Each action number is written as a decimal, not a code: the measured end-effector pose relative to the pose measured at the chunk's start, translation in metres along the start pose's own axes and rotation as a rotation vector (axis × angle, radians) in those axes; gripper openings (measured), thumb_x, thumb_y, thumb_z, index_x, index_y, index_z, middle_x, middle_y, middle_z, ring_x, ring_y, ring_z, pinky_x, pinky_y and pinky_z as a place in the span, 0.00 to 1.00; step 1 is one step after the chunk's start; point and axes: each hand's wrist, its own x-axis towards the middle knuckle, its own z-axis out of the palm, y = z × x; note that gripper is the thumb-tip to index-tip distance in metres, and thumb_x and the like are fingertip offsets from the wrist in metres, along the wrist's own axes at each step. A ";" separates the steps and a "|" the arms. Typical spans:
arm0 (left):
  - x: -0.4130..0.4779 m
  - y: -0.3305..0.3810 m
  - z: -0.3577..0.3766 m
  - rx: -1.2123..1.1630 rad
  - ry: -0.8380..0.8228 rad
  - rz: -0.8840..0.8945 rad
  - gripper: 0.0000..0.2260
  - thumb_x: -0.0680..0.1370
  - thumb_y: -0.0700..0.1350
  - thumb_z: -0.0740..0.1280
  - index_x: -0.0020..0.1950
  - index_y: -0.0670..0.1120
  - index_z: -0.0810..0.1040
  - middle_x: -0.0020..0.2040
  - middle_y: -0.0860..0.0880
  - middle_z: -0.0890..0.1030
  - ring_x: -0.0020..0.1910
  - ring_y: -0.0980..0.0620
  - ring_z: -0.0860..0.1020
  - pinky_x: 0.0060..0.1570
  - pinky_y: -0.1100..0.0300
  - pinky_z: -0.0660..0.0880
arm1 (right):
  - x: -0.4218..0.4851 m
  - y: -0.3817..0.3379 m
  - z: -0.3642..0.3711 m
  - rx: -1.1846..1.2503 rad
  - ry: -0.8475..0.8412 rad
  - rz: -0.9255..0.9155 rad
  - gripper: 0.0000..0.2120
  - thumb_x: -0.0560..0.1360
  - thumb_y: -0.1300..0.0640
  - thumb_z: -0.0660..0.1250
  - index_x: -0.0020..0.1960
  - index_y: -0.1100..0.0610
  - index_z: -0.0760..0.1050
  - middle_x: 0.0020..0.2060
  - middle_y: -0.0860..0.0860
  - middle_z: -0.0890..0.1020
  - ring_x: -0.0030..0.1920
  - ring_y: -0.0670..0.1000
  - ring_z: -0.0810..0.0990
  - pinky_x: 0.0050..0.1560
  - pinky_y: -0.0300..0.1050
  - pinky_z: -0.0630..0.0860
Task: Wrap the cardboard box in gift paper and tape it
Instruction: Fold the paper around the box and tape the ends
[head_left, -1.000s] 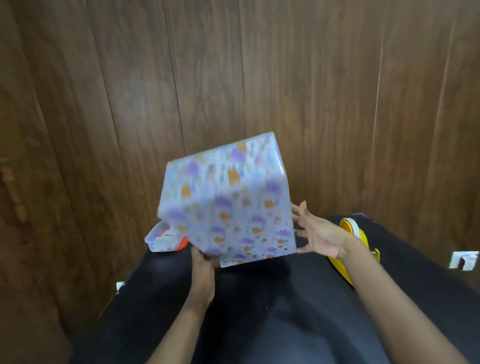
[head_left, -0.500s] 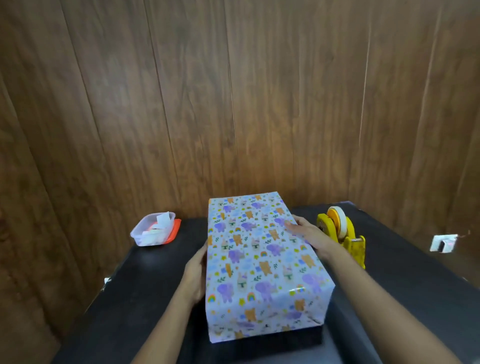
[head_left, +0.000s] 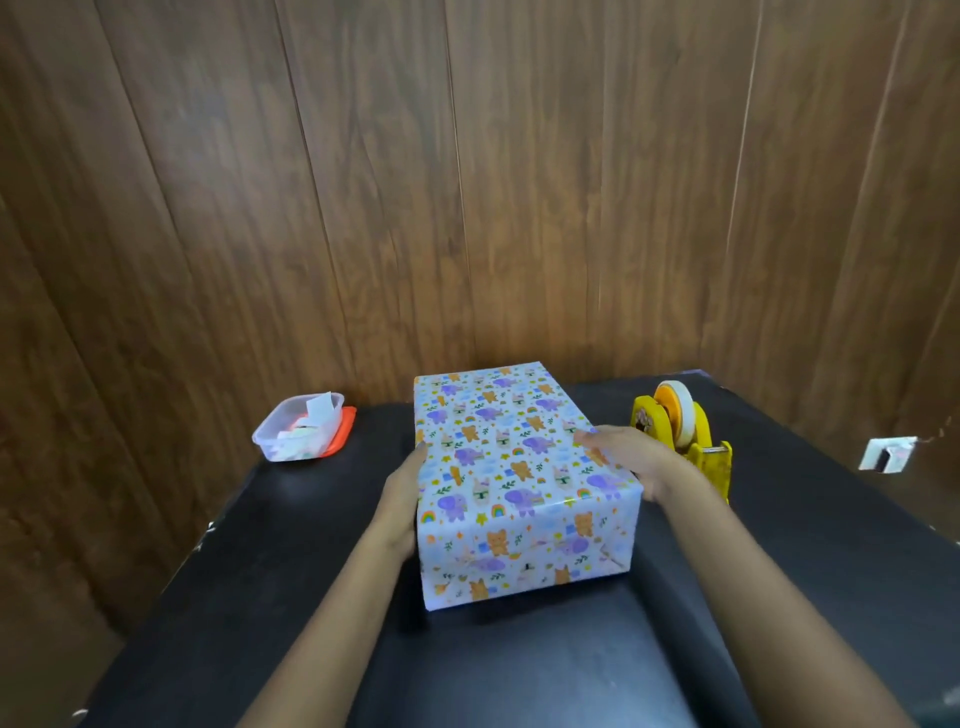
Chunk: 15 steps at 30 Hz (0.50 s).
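The box (head_left: 511, 467) lies flat on the black table (head_left: 311, 545), fully covered in white gift paper printed with purple elephants and orange bears. My left hand (head_left: 402, 496) presses flat against its left side. My right hand (head_left: 631, 460) rests on its right top edge, fingers spread over the paper. Both hands hold the box between them. A yellow tape dispenser (head_left: 685, 439) with a roll of tape stands just right of my right hand.
A clear plastic tub (head_left: 298, 426) with paper scraps sits on an orange lid at the table's back left. Wooden wall panels (head_left: 467, 182) close in the back and both sides. A white socket (head_left: 885, 453) is on the right wall.
One second ago the box was lifted and tilted in the air. It has since been laid down flat on the table, and both hands now rest against its sides.
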 end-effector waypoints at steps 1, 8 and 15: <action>0.003 0.003 0.001 0.027 0.015 0.018 0.17 0.77 0.50 0.65 0.63 0.42 0.76 0.55 0.41 0.82 0.55 0.42 0.80 0.60 0.44 0.73 | 0.003 -0.004 0.000 -0.028 0.040 0.000 0.16 0.79 0.54 0.63 0.59 0.64 0.72 0.45 0.56 0.81 0.44 0.57 0.82 0.46 0.54 0.79; 0.020 0.000 -0.001 0.208 -0.004 0.049 0.09 0.78 0.43 0.64 0.58 0.50 0.71 0.53 0.43 0.82 0.48 0.44 0.83 0.43 0.50 0.80 | 0.020 0.011 -0.013 -0.065 0.100 -0.006 0.10 0.77 0.59 0.65 0.52 0.67 0.73 0.56 0.65 0.79 0.55 0.63 0.80 0.55 0.56 0.75; 0.049 0.015 0.014 0.275 0.011 0.037 0.17 0.79 0.43 0.64 0.67 0.47 0.66 0.58 0.42 0.80 0.51 0.44 0.82 0.42 0.52 0.80 | 0.048 -0.001 -0.014 -0.152 0.170 -0.084 0.06 0.76 0.67 0.61 0.43 0.59 0.74 0.64 0.66 0.73 0.48 0.55 0.72 0.48 0.48 0.74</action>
